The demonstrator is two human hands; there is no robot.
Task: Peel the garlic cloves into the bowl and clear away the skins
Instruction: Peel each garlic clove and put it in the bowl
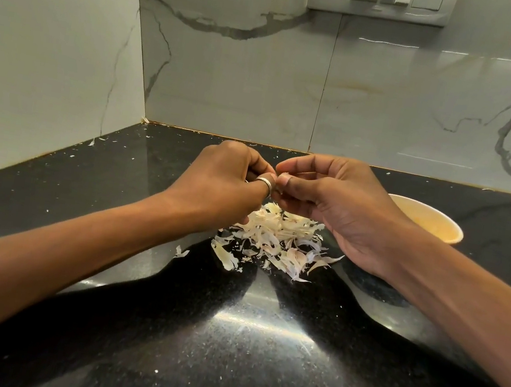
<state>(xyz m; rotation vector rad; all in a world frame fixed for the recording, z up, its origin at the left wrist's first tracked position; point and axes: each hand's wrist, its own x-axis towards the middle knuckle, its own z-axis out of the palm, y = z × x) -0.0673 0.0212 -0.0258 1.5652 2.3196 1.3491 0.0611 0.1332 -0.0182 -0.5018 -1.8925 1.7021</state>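
the garlic clove was all but hidden, pinched between the fingertips of the left hand (226,179) and right hand (323,197), which met above the pile of skins (273,242) on the black worktop (242,340). the bowl (426,219) sat half covered behind the right wrist.

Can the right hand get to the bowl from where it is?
Probably yes: the bowl sits just beyond the right hand, nothing between them, though that hand is pinched with the left hand.
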